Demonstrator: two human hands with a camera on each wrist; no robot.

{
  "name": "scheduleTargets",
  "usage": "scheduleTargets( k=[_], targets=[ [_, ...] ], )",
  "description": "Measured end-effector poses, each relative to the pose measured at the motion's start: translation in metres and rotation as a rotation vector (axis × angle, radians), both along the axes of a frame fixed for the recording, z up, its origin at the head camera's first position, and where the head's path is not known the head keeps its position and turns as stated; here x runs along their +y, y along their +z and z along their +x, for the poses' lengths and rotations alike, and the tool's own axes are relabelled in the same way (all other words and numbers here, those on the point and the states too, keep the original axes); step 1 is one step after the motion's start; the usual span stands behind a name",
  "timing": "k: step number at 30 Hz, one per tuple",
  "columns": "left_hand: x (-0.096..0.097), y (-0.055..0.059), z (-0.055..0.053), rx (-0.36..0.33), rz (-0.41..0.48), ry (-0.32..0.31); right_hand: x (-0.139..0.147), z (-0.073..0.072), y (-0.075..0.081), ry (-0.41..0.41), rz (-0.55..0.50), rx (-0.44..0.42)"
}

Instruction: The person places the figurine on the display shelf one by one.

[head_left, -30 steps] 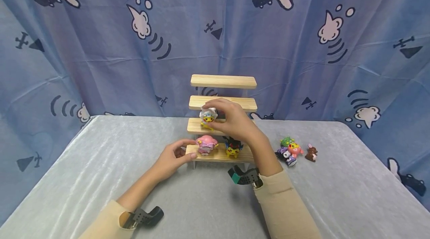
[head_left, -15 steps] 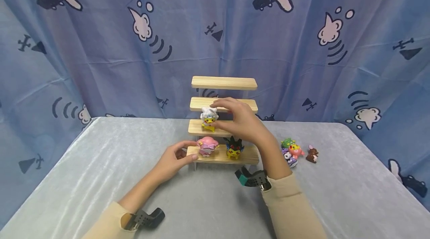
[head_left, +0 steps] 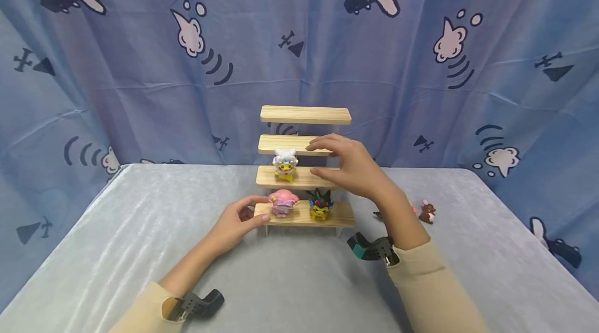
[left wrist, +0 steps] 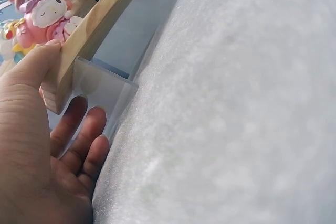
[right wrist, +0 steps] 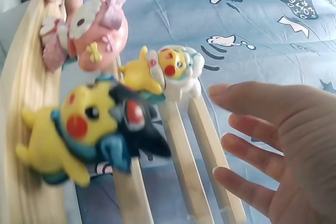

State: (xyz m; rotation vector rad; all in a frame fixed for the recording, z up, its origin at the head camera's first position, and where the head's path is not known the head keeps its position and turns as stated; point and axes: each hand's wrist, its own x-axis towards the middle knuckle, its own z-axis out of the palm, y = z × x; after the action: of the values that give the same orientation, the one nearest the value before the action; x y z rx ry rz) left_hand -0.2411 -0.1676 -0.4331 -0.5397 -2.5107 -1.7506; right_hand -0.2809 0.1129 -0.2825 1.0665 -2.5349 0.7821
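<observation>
Holding nothing, the right hand (head_left: pixel 357 167) was seen with its thumb and fingers spread apart, just beside the white-capped figure (head_left: pixel 285 166) but not touching it. By the left hand (head_left: pixel 235 222), the left end of the lowest board of the wooden stand (head_left: pixel 305 114) was pinched, and its lower fingers were placed near the clear support (left wrist: pixel 107 83). The white-capped figure was stood upright on the second board from the bottom, left of the middle, with its face turned to the front. From its smooth, shiny surface, it was judged to be of hard plastic: light, stiff, not easily broken, but perhaps a little slippery. For such a piece, a gentle pinch at both sides of the broad head was considered suitable, although by a careless touch it might be tipped. The stand was also judged rather light, so its board ends were thought a good place to be held. On the lowest board, the pink figure (head_left: pixel 283 204) was set near the left hand, and the black-capped figure (head_left: pixel 320 207) was set farther right. Beyond the right forearm (head_left: pixel 406 221), a brown figure (head_left: pixel 427 212) was seen on the grey table (head_left: pixel 187 192), behind which a blue curtain (head_left: pixel 252 26) was hung.
</observation>
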Motion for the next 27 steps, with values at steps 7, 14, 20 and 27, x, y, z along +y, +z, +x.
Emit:
scheduleTargets(
  k=[7,14,20,27],
  targets=[
    [0.000,-0.002,-0.001,0.005,-0.001,-0.005,0.019,0.006,0.000,-0.019,-0.017,0.042],
    [-0.003,0.002,0.002,-0.001,-0.009,-0.001,0.040,0.011,-0.006,-0.089,-0.043,0.032],
    [-0.009,0.005,0.003,0.004,-0.026,0.015,0.056,0.014,-0.012,-0.097,-0.053,0.031],
    [0.000,0.003,0.001,0.010,-0.002,-0.010,0.085,0.020,-0.024,-0.159,0.011,-0.004]
  ],
)
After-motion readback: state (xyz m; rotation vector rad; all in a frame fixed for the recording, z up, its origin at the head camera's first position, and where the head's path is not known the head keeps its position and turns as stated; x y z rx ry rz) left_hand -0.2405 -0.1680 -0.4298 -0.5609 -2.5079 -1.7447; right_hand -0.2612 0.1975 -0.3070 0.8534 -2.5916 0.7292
